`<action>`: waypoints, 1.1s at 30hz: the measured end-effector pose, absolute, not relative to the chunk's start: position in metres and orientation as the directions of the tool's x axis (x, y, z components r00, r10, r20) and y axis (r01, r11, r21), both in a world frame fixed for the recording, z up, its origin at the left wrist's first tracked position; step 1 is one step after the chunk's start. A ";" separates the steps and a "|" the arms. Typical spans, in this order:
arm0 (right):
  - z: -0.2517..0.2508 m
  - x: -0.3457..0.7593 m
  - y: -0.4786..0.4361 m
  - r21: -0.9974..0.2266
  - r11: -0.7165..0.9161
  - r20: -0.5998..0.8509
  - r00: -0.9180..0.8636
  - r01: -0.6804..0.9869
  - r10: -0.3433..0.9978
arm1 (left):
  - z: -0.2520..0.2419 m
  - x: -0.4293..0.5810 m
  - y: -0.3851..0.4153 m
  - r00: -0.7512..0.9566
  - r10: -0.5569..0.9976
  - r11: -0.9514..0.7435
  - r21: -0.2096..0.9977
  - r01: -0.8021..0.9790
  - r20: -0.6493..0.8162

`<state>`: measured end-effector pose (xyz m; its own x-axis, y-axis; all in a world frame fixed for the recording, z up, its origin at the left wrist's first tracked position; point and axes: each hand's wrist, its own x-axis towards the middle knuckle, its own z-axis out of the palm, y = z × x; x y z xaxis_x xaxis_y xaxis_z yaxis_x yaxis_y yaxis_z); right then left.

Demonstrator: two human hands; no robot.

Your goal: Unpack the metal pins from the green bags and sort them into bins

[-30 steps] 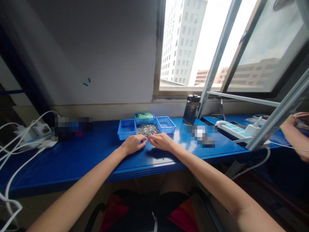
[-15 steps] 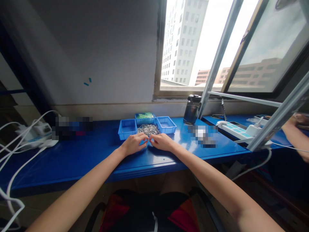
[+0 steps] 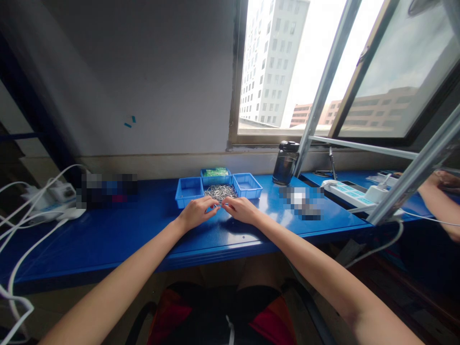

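Note:
My left hand and my right hand meet just in front of a pile of small, thin metal pieces. The fingertips of both are drawn into a pinch and almost touch each other. Whatever lies between them is too small to make out. Around the pile stand blue plastic bins: a left bin, a right bin, and a back bin holding green packets. My fingers cover the near edge of the pile.
The blue table runs along the wall. A dark bottle stands at the back right, with a blurred-out patch in front of it. A white power strip lies beside a metal post. White cables hang at left. Another person's arm shows far right.
My hands stay in front of the pile, and their fingers have shifted slightly. The left thumb reaches a little straighter toward the right hand. The bins have not moved.

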<state>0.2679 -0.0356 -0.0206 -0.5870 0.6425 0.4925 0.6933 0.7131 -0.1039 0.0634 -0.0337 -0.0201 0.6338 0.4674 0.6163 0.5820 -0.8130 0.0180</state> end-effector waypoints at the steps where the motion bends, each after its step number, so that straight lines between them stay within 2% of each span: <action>1: -0.020 0.268 -0.036 -0.106 0.715 0.491 -0.589 0.691 0.642 | -0.020 0.064 -0.034 0.639 0.451 -0.817 0.001 0.576 0.622; 7: -0.017 0.266 -0.039 -0.066 0.710 0.435 -0.620 0.702 0.653 | -0.022 0.065 -0.036 0.698 0.371 -0.823 -0.132 0.553 0.612; 16: -0.020 0.267 -0.037 -0.050 0.697 0.417 -0.620 0.715 0.665 | -0.023 0.066 -0.036 0.736 0.356 -0.800 -0.219 0.558 0.576; 18: -0.019 0.267 -0.037 -0.048 0.688 0.426 -0.608 0.725 0.670 | -0.022 0.066 -0.036 0.705 0.403 -0.776 -0.190 0.601 0.584; 23: -0.018 0.269 -0.036 -0.026 0.685 0.463 -0.599 0.728 0.654 | -0.021 0.065 -0.035 0.630 0.581 -0.724 -0.026 0.690 0.515; 29: -0.019 0.268 -0.040 0.041 0.726 0.488 -0.648 0.687 0.585 | -0.022 0.066 -0.033 0.662 0.600 -0.750 0.029 0.660 0.449; 33: -0.016 0.267 -0.043 0.031 0.706 0.476 -0.632 0.708 0.612 | -0.022 0.065 -0.033 0.641 0.624 -0.737 0.062 0.673 0.447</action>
<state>0.2672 -0.0427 -0.0164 -0.6315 0.6121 0.4759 0.7077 0.7058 0.0313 0.0655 -0.0333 -0.0223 0.6410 0.6238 0.4472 0.6735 -0.7366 0.0621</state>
